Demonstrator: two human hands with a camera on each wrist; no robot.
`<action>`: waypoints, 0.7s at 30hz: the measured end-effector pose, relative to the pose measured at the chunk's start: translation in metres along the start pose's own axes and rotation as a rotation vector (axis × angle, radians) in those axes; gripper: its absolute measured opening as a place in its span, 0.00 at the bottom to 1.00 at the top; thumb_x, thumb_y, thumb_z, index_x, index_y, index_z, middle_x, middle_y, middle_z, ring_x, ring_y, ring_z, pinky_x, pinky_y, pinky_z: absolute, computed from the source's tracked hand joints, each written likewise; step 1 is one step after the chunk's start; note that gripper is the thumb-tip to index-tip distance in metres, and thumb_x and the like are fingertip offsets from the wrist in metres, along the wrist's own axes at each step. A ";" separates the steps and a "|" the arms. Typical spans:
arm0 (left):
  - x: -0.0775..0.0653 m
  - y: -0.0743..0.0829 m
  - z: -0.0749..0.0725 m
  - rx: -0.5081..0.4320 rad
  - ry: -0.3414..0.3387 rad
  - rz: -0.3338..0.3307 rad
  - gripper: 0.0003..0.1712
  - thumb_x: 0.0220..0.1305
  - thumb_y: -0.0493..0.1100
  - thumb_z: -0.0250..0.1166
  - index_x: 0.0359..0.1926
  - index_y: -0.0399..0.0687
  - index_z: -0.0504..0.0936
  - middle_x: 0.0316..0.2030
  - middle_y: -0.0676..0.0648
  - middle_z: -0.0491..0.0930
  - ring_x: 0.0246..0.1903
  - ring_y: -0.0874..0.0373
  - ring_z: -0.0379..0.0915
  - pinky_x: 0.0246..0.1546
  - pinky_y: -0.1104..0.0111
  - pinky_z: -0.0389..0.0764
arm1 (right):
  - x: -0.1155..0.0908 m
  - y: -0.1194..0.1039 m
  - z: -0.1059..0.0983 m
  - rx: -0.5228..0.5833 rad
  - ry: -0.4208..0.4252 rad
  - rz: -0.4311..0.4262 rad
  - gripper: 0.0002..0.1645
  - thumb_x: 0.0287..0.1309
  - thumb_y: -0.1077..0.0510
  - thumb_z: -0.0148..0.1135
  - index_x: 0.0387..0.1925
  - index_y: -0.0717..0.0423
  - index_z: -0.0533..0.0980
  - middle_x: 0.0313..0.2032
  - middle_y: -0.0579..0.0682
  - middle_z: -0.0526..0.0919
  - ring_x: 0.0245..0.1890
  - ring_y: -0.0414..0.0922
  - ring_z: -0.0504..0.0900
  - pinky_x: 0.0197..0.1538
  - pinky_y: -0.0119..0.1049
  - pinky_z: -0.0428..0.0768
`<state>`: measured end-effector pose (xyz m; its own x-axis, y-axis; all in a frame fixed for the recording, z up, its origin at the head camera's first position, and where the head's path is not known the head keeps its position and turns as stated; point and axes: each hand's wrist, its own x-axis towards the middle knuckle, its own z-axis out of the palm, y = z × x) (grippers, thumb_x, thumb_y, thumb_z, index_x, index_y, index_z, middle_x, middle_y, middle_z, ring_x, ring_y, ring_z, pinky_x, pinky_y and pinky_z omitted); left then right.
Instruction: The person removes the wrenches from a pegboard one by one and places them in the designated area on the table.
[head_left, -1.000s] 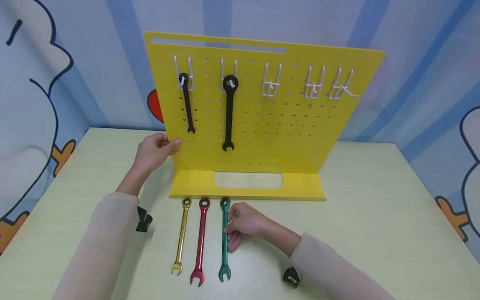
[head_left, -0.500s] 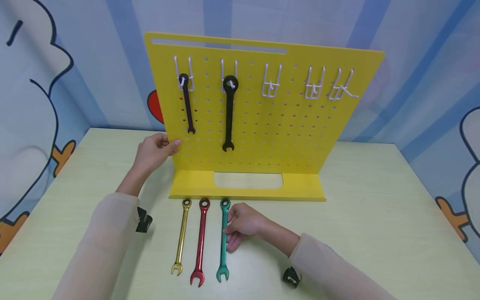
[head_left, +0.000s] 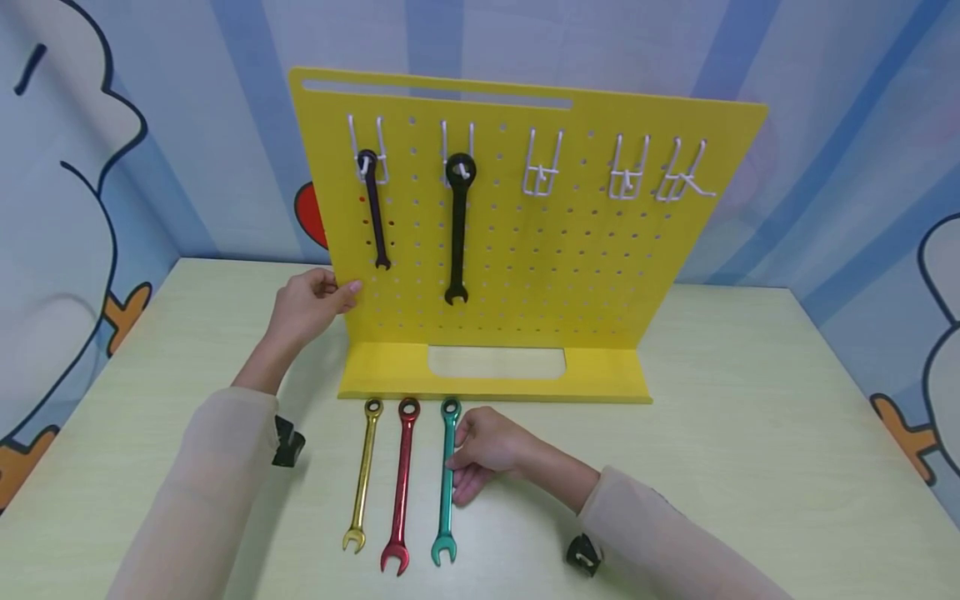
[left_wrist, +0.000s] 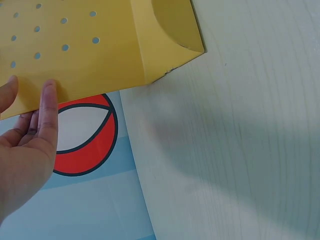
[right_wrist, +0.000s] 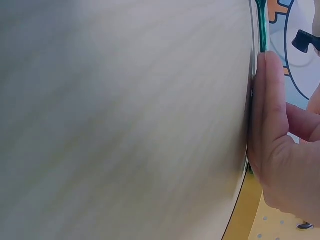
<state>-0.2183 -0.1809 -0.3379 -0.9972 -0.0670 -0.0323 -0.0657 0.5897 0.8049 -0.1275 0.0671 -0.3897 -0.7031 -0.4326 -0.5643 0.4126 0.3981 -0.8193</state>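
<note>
My left hand grips the left edge of a yellow pegboard, thumb on its front face; the left wrist view shows fingers at that edge. Low over the table, my right hand pinches the shank of a green combination wrench from the right. Its thumb crosses the shank; some fingertips are hidden. In the right wrist view the green shank extends past the fingers. A red wrench and a thinner gold wrench lie left of it, ring ends toward the board.
Two black wrenches, a smaller one and a larger one, hang from white hooks on the board. Further right, the third hook and two others carry nothing. The board's base stands just behind the wrenches on the pale table.
The green wrench's open end has swung slightly left, its ring end staying almost in place. The left hand has kept its grip on the board's edge.
</note>
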 end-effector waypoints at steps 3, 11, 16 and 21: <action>-0.002 0.002 0.001 0.004 0.026 -0.009 0.29 0.60 0.61 0.57 0.45 0.37 0.74 0.38 0.41 0.80 0.42 0.47 0.77 0.43 0.56 0.73 | 0.000 0.000 0.000 0.007 -0.003 -0.005 0.09 0.52 0.75 0.57 0.33 0.69 0.65 0.19 0.63 0.78 0.19 0.58 0.82 0.23 0.43 0.80; -0.001 0.002 -0.001 0.012 0.015 -0.005 0.29 0.61 0.60 0.56 0.46 0.36 0.74 0.40 0.38 0.79 0.43 0.46 0.77 0.44 0.59 0.73 | 0.000 0.003 -0.002 0.036 -0.021 -0.018 0.09 0.54 0.75 0.55 0.34 0.70 0.64 0.19 0.62 0.78 0.18 0.56 0.82 0.24 0.43 0.80; -0.001 0.002 0.000 0.010 0.015 -0.010 0.29 0.61 0.59 0.56 0.46 0.36 0.73 0.40 0.38 0.79 0.43 0.46 0.77 0.43 0.59 0.73 | 0.000 0.004 -0.003 0.038 -0.032 -0.020 0.08 0.54 0.74 0.55 0.33 0.69 0.64 0.19 0.62 0.78 0.18 0.56 0.82 0.24 0.44 0.80; 0.000 0.000 0.000 0.009 0.015 -0.011 0.29 0.61 0.59 0.56 0.46 0.36 0.73 0.40 0.37 0.79 0.43 0.46 0.77 0.45 0.58 0.73 | 0.000 0.004 -0.003 0.037 -0.036 -0.021 0.08 0.54 0.74 0.55 0.33 0.69 0.65 0.19 0.62 0.78 0.18 0.56 0.82 0.24 0.44 0.80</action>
<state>-0.2182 -0.1810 -0.3374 -0.9958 -0.0855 -0.0324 -0.0772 0.5958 0.7994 -0.1279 0.0714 -0.3923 -0.6909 -0.4694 -0.5499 0.4195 0.3591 -0.8337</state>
